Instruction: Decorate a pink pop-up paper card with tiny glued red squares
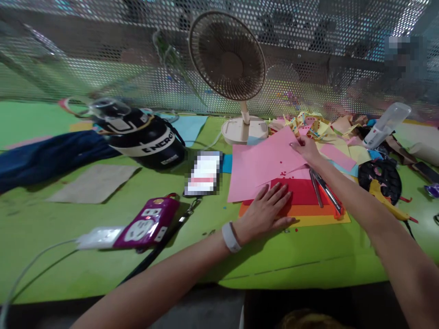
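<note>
The left hand (269, 208) lay open and flat, fingers spread, pressing on the stack of coloured paper (308, 214) (red over orange over yellow) at about 6 o'clock from the desk fan (228, 57). The right hand (307, 148) was closed in a pinch on the far corner of the pink sheet (262, 167), which rested partly over that stack on the green table (85, 269), its upper corner lifted slightly toward 1 o'clock.

The pink sheet's long axis ran roughly from 7 o'clock to 1 o'clock, with the pinched corner pointing toward the pile of paper scraps (318, 123). The stack beneath lay squarer to the table edge, its long side running 9 to 3 o'clock.

Risks, as I judged them: the fan faced the work, and if it was running, a sheet held by only 1 corner could flutter or fold. Pulled from 1 corner, the pink sheet could crease or drag the red sheet beneath it out of line if the flat palm eased off. The scissors (325, 189) lay on the stack just at 3 o'clock of the left hand, blades along 11 to 5 o'clock, under the right forearm; a sweep of that arm could knock them off or nick the paper. Small red punchings scattered on the pink sheet could scatter farther.
</note>
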`<state>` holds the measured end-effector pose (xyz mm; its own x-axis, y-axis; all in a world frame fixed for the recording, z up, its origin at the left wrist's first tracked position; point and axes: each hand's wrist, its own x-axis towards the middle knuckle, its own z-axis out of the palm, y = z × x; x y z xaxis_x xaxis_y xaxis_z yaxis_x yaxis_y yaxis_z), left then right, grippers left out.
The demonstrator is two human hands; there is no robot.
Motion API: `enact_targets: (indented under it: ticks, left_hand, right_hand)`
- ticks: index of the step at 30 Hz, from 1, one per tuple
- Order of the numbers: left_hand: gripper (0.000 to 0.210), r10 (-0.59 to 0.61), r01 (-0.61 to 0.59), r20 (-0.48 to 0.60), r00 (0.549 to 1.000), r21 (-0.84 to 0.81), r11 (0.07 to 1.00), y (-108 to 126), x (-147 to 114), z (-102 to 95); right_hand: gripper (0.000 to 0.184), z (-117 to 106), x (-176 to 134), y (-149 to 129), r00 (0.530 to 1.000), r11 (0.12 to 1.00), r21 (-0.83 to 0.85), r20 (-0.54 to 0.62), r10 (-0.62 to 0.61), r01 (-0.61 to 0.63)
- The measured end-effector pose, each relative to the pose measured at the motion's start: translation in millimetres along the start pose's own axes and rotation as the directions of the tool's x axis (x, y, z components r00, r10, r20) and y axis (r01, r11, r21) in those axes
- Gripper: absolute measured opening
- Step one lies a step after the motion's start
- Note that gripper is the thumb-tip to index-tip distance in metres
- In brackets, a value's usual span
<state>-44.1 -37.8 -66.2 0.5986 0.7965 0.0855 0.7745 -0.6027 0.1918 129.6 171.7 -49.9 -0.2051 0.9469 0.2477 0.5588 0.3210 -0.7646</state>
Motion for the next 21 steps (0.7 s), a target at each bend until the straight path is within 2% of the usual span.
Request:
enact_targets:
  ticks: [5, 9, 13, 15, 17, 19, 21]
  left_hand:
    - [0.076, -0.01, 0.006, -0.061, 0.998, -0.066, 0.998, -5.5, 1.8, -1.9]
    - [0.07, -0.046, 0.027, -0.135, 0.99, -0.137, 0.99, -9.1, 3.6, -6.4]
    - [0.06, -0.108, 0.049, -0.264, 0.959, -0.22, 0.974, -16.3, 4.7, -13.5]
    - [0.054, -0.144, 0.045, -0.366, 0.919, -0.265, 0.963, -22.4, 5.4, -17.4]
    - [0.053, -0.195, 0.045, -0.491, 0.849, -0.3, 0.953, -30.0, 6.8, -20.9]
    - [0.058, -0.248, 0.059, -0.587, 0.77, -0.322, 0.945, -38.7, 8.9, -23.1]
    - [0.068, -0.318, 0.088, -0.629, 0.71, -0.369, 0.925, -48.4, 11.1, -23.5]
  right_hand:
    - [0.032, -5.7, -7.3, 2.1, 0.976, 0.977, 0.153, -0.184, -0.116, 0.145]
    - [0.033, -8.2, -13.0, 2.9, 0.89, 0.926, 0.169, -0.379, -0.255, 0.337]
    - [0.033, -10.7, -16.4, 2.5, 0.848, 0.899, 0.144, -0.42, -0.324, 0.414]
    - [0.034, -13.4, -17.4, 1.8, 0.837, 0.897, 0.136, -0.438, -0.327, 0.421]
    - [0.034, -16.6, -18.3, 0.0, 0.837, 0.911, 0.13, -0.462, -0.294, 0.392]
    - [0.032, -19.6, -19.6, -3.8, 0.848, 0.936, 0.13, -0.476, -0.232, 0.329]
    - [0.028, -22.3, -21.5, -9.5, 0.874, 0.96, 0.151, -0.465, -0.143, 0.238]
